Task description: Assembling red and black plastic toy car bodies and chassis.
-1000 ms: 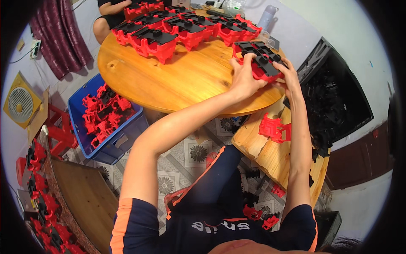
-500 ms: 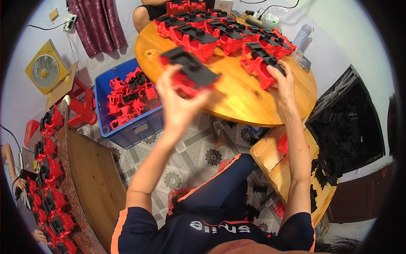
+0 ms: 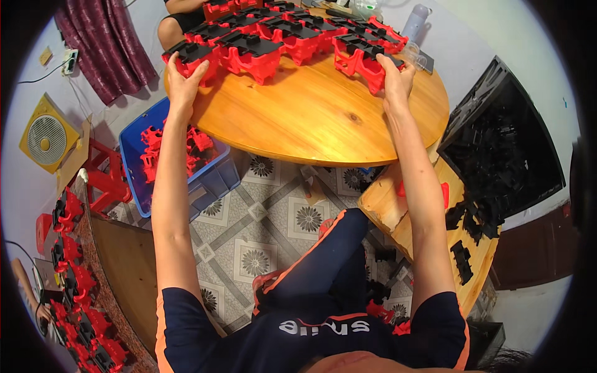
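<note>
My left hand (image 3: pixel 184 86) grips the near edge of a red plastic part with a black top (image 3: pixel 198 57), which stands at the left rim of the round wooden table (image 3: pixel 292 118). On the right, my right hand (image 3: pixel 397 79) holds another red part with a black top (image 3: pixel 359 65) by its right end, thumb on the black piece. Between them, a similar red-and-black part (image 3: pixel 250 55) sits at the front of several rows of such assemblies. Undersides of both held parts are hidden, so contact with the wood is hard to judge.
A blue bin (image 3: pixel 211 180) of red parts stands below left. At right, a black container (image 3: pixel 504 143) holds black pieces, with more on a wooden bench (image 3: pixel 385 199). Another table (image 3: pixel 102 242) with red-and-black parts is far left, where another person's hand shows. Someone sits beyond the round table.
My left hand has carried its red-and-black part forward and left to the table's left side. My right hand and its part are slightly farther forward. The view has shifted.
</note>
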Tool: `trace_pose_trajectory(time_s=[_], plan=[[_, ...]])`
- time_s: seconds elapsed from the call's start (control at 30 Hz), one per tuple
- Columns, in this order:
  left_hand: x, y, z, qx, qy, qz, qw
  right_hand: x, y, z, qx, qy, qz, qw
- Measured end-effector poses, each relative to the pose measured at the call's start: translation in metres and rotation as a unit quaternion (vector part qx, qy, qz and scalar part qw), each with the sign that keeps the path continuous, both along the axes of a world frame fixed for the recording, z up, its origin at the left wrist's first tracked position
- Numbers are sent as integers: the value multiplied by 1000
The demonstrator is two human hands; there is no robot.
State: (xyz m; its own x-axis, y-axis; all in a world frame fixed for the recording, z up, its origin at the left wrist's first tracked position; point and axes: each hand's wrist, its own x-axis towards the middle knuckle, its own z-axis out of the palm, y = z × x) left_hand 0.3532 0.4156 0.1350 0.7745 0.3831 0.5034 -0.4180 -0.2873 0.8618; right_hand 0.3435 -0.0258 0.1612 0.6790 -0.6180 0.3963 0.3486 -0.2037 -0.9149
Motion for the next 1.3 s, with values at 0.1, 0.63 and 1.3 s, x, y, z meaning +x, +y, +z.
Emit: trace_pose_trajectory(time_s=[0.1,0.63,1.3], plan=[[9,3,-4,-2,-37,-58,998,18,-5,-4,19,-5,33,999],[-93,-55,-21,146,-363,215,895,-258,-96,-109,-318,-3,-332,888],[-312,-350,-182,193,-36,-452,870,-620,-137,-327,-61,227,-586,775]])
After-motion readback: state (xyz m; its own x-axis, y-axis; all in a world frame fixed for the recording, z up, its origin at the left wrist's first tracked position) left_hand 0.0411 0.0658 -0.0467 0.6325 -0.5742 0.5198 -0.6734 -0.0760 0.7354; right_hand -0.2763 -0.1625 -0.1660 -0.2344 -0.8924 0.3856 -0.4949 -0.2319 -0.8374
